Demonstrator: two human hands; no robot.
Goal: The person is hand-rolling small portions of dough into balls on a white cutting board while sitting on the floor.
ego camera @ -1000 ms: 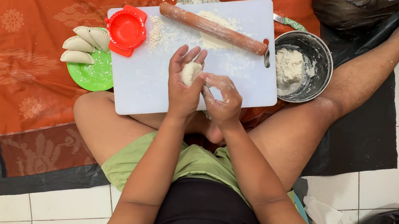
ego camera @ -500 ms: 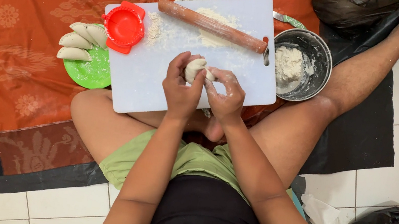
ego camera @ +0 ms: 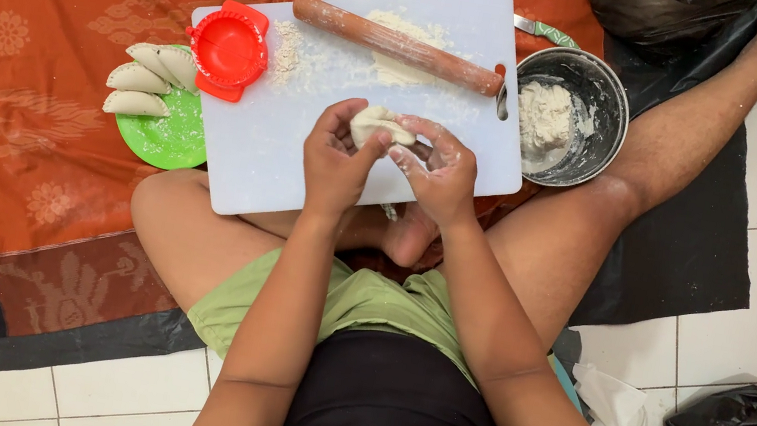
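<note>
Dough piece (ego camera: pixel 382 125) sits pinched between the left hand (ego camera: pixel 336 161) and right hand (ego camera: pixel 441 172), both grips clamped on it above the white cutting board (ego camera: pixel 255 163). Along the board's far edge lies a wooden rolling pin (ego camera: pixel 395 43); a red dumpling press (ego camera: pixel 229 50) rests at its far left corner.

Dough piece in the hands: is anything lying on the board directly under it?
Nothing visible does. Both the left hand and right hand hold the dough piece above a bare, floured patch of the white cutting board; the rolling pin lies farther back.
</note>
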